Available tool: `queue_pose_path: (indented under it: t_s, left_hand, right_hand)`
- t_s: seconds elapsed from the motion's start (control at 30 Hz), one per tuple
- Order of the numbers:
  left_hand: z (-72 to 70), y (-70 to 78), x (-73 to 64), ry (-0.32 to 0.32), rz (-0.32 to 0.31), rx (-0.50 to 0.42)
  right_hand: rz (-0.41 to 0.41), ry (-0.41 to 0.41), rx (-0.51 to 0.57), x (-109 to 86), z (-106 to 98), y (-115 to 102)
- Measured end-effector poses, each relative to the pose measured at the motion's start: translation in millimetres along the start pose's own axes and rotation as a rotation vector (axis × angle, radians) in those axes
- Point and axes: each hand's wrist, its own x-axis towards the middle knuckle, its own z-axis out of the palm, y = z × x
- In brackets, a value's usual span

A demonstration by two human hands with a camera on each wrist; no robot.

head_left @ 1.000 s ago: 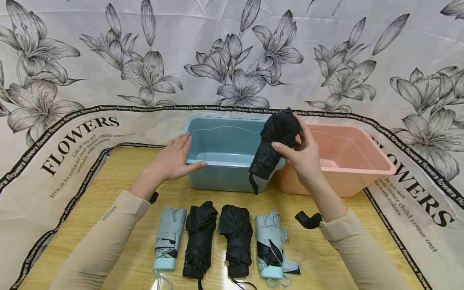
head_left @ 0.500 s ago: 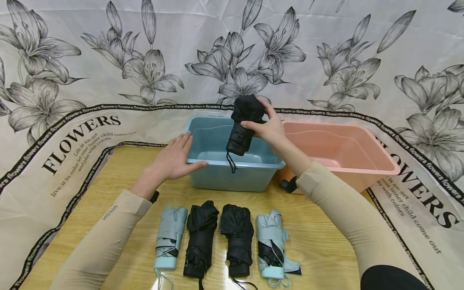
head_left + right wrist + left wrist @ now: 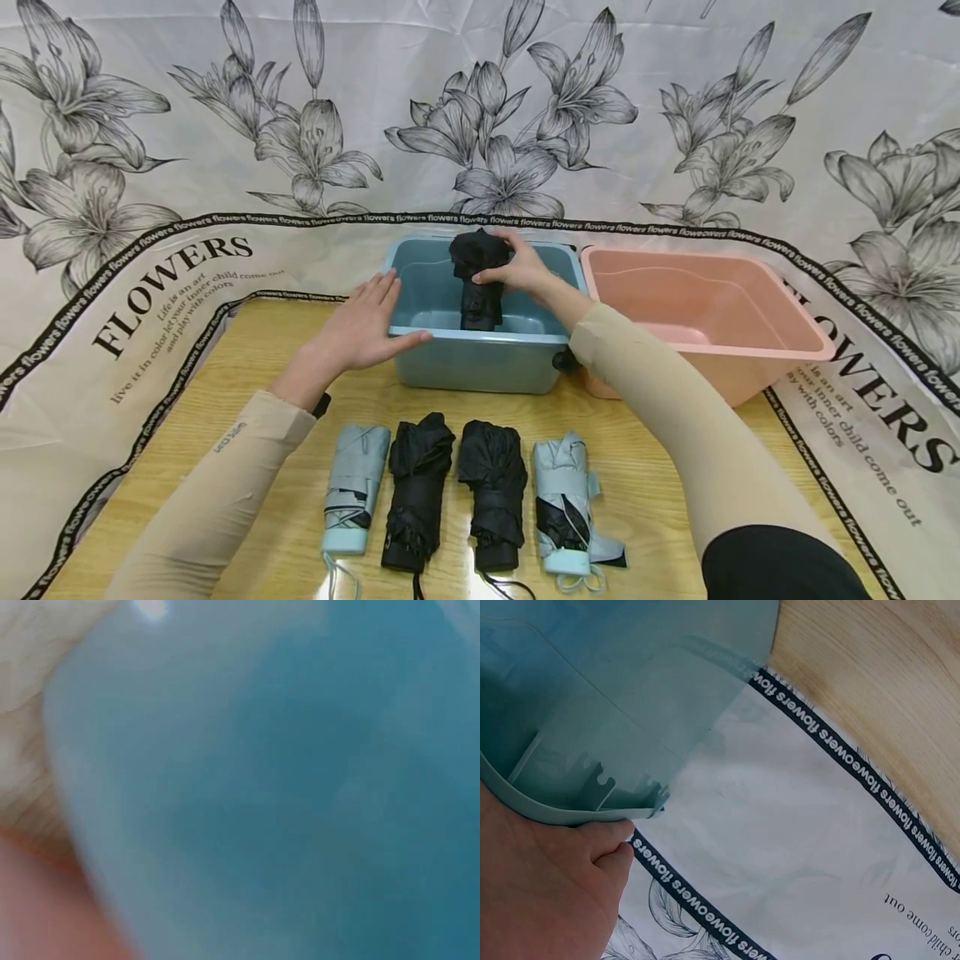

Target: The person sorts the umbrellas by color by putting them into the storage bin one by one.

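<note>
My right hand [image 3: 517, 268] grips a folded black umbrella [image 3: 478, 279] inside the blue bin [image 3: 487, 367], its lower end down below the rim. Straight-fingered, my left hand [image 3: 358, 321] rests at the bin's left edge, thumb along the front rim; the left wrist view shows that hand [image 3: 555, 877] against the rim [image 3: 570, 817]. On the table in front lie a light blue umbrella [image 3: 352, 487], two black umbrellas [image 3: 416, 492] and another light blue umbrella [image 3: 564, 500] with a loose strap. Blurred blue plastic of the bin [image 3: 262, 787] fills most of the right wrist view.
A pink bin [image 3: 697, 300] stands right beside the blue one, on its right. Behind both hangs a white cloth [image 3: 450, 108] printed with flowers, which also borders the wooden table [image 3: 660, 508] at both sides.
My right hand has carried the black umbrella leftward from between the two bins, over the blue bin, then lowered it inside. The left hand has stayed at the bin's edge.
</note>
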Motion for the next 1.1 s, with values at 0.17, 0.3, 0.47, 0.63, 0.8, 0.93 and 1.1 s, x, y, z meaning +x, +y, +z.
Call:
queue_pose_path:
  t_s: [0.17,0.3,0.47,0.63,0.8,0.93,1.1]
  left_hand:
    - [3.5,0.3,0.2,0.006,0.001,0.01]
    - [5.6,-0.4,0.0,0.004,0.003,0.014]
    - [4.7,-0.8,-1.2,0.002,0.007,0.012]
    - [1.7,-0.4,-0.9,0.0,0.007,0.02]
    - [1.3,0.7,-0.5,0.001,0.009,0.025]
    - [2.4,1.0,-0.4,0.004,0.008,0.021]
    - [2.1,0.5,0.4,0.011,0.006,0.027]
  right_hand:
    - [0.06,-0.087,-0.151,2.6,4,21]
    - [0.127,-0.134,-0.155,1.2,7,28]
    - [0.173,-0.237,-0.228,1.2,11,30]
    - [0.173,-0.31,-0.306,0.3,12,29]
    - [0.242,-0.451,-0.269,-3.3,9,29]
    - [0.253,-0.539,-0.276,-4.9,7,30]
    - [0.218,-0.541,-0.345,-3.9,3,30]
